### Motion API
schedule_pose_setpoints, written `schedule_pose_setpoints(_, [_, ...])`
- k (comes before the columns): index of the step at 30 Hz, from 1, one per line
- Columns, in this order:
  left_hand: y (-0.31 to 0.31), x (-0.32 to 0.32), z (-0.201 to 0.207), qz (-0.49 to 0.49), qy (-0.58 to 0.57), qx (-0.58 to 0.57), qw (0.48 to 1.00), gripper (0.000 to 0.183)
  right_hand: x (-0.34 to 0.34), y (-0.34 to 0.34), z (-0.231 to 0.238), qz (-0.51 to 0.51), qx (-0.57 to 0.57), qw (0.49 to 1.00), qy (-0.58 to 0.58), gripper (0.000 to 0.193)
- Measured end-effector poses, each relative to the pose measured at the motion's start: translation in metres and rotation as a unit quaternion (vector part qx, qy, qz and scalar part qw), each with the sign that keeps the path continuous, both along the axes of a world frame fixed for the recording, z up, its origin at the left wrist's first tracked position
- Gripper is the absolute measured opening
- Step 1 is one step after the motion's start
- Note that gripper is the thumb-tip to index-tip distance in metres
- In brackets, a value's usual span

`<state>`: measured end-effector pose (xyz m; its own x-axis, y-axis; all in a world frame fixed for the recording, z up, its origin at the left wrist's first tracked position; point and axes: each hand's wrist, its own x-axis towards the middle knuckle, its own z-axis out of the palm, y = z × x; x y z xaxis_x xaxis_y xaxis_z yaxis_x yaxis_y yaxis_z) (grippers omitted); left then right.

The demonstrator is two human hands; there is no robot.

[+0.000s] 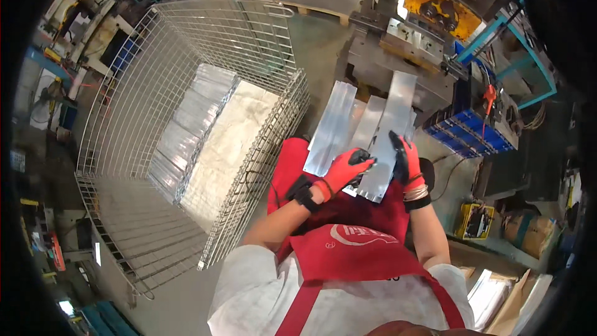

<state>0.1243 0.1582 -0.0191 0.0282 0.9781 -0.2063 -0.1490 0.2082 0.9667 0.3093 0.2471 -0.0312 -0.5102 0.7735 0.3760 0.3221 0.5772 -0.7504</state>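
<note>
A long shiny flat metal strip point(390, 115) slants away from my lap toward the machine. My right hand point(408, 160), in a red glove with black fingers, grips its right edge. On the opposite edge my left hand point(349, 169), gloved the same way, is closed with its fingertips at the strip; the fingers' undersides are hidden. More metal strips lie to the left: a stack point(333, 121) beside my left hand and another strip point(368, 121) between that stack and the held one. Their near ends reach over my red apron.
A large wire cage point(298, 96) stands on the left, holding bundled metal strips point(196, 124) and a cream-coloured sheet point(230, 143). Ahead is a heavy press machine point(398, 56). To the right are a blue crate point(466, 134), a teal frame point(528, 56) and a small yellow basket point(476, 221).
</note>
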Motion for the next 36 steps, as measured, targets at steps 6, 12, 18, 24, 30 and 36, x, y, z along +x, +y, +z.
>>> schedule_pose_setpoints(6, [-0.031,-0.033,-0.024,0.041,0.059,0.014,0.997,0.013,-0.040,-0.037,0.011,-0.046,-0.523,0.836,0.162,0.034])
schedule_pose_setpoints(12, [-0.023,-0.067,-0.021,0.070,0.329,-0.001,0.942,0.012,-0.038,-0.033,0.005,0.002,-0.464,0.860,0.214,0.036])
schedule_pose_setpoints(18, [-0.011,-0.088,-0.051,0.052,0.448,-0.005,0.893,0.018,-0.019,-0.039,0.006,-0.007,-0.457,0.850,0.261,0.032])
schedule_pose_setpoints(24, [-0.008,-0.084,-0.048,0.040,0.642,0.071,0.763,0.028,0.000,-0.044,0.001,-0.021,-0.425,0.870,0.249,0.035])
schedule_pose_setpoints(30, [-0.014,-0.050,-0.027,-0.040,0.609,0.050,0.791,0.037,0.003,-0.051,0.007,-0.054,-0.412,0.867,0.276,0.034])
schedule_pose_setpoints(36, [0.004,-0.001,-0.057,-0.090,0.594,0.088,0.794,0.050,0.000,-0.048,0.002,-0.038,-0.422,0.862,0.277,0.033])
